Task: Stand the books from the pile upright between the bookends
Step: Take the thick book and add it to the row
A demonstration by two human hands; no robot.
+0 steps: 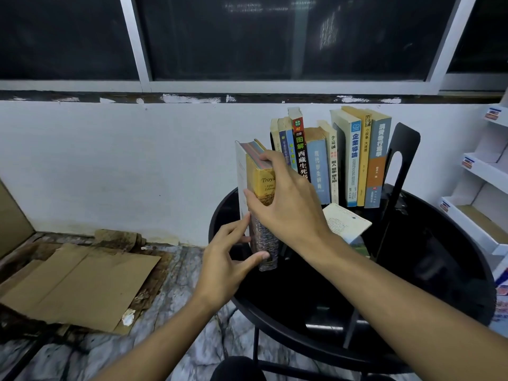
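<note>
A thick yellow book (263, 188) stands upright at the left rim of the round black table (412, 284), spine toward me. My right hand (286, 199) grips it from the top and side. Low on the book's left, my left hand (231, 254) touches it, fingers spread, thumb against the spine. A thin white book (241, 182) stands against its left face. Behind it, several books (316, 160) stand upright in a row. A black bookend (401, 155) closes the row's right end. Another dark bookend (341, 160) shows within the row. One pale book (345, 221) lies flat on the table.
A white wall runs behind the table, under a dark window. Flattened cardboard (79, 284) lies on the marble floor at the left. White cardboard shelving (483, 188) stands at the right edge. The table's black legs (255, 345) show below.
</note>
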